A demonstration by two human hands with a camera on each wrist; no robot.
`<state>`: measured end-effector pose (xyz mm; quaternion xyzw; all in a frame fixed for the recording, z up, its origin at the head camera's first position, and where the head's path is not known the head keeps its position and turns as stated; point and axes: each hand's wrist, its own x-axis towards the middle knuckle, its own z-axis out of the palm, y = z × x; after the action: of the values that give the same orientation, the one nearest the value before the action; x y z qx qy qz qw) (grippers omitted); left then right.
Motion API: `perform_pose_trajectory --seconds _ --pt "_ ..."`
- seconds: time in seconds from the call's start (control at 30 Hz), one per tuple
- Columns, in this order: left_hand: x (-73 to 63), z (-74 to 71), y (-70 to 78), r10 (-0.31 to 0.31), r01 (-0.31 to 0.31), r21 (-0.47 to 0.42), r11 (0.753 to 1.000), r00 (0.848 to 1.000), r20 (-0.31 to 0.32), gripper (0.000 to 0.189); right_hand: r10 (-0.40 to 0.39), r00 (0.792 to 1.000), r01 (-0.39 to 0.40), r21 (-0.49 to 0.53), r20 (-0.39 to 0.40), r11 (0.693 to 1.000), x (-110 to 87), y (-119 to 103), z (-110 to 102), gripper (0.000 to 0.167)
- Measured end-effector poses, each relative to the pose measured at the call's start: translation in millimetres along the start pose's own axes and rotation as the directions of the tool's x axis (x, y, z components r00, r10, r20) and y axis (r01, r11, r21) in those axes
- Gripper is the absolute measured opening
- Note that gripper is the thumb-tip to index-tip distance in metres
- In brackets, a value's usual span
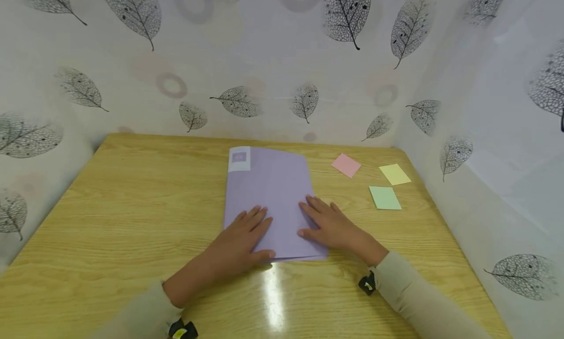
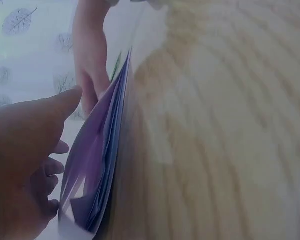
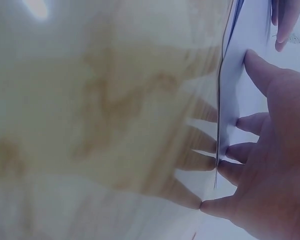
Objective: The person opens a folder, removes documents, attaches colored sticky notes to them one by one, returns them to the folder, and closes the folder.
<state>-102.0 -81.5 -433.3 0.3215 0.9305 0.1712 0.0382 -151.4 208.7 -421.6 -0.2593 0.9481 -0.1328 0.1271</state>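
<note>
A closed purple folder (image 1: 275,182) lies flat on the wooden table, a white label (image 1: 239,165) at its upper left corner. On its lower left part rests my left hand (image 1: 238,243), fingers spread and thumb by the bottom edge. My right hand (image 1: 337,226) touches the lower right side with fingers extended. In the right wrist view that hand's outermost fingertip (image 3: 206,205) reaches past the folder's edge onto the table. Seen end-on in the left wrist view, the folder (image 2: 102,120) gapes slightly and shows several thin leaves (image 2: 107,165) between its covers.
Right of the folder lie a pink sticky note (image 1: 346,165), a yellow sticky note (image 1: 394,174) and a green sticky note pad (image 1: 385,198). The wooden table (image 1: 132,206) meets leaf-patterned curtains (image 1: 273,60) at the back and sides.
</note>
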Motion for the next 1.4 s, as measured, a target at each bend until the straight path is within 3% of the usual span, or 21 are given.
perform_pose_trajectory --seconds 0.2,0.57,0.77,0.97,1.17,1.4 --pt "-1.2 5.9 7.6 0.018 -0.019 0.059 0.998 1.000 0.011 0.086 -0.021 1.000 0.021 0.002 -0.010 1.000 1.5 2.0 4.1 0.079" --pt "-1.4 1.4 8.9 0.058 -0.058 0.009 0.998 0.997 -0.041 0.073 -0.014 0.999 0.017 0.071 -0.036 0.997 0.0 9.3 2.5 0.080" --pt "0.8 -0.8 8.4 0.102 -0.097 0.076 0.992 0.992 -0.073 0.072 -0.013 0.998 0.021 0.144 -0.057 0.989 -2.7 16.9 0.9 0.081" --pt "1.0 -0.9 9.3 0.118 -0.112 0.099 0.989 0.991 -0.058 0.077 -0.050 0.997 0.058 0.130 -0.064 0.990 -2.7 21.3 2.2 0.081" --pt "-1.2 -4.0 10.3 0.103 -0.100 0.049 0.994 0.992 -0.079 0.073 0.032 0.999 -0.025 0.289 -0.022 0.957 -1.9 27.6 -7.7 0.077" --pt "-5.0 -8.5 11.2 0.096 -0.099 -0.013 0.995 0.985 -0.145 0.067 0.120 0.991 -0.082 0.415 -0.067 0.906 3.2 47.8 -17.4 0.068"
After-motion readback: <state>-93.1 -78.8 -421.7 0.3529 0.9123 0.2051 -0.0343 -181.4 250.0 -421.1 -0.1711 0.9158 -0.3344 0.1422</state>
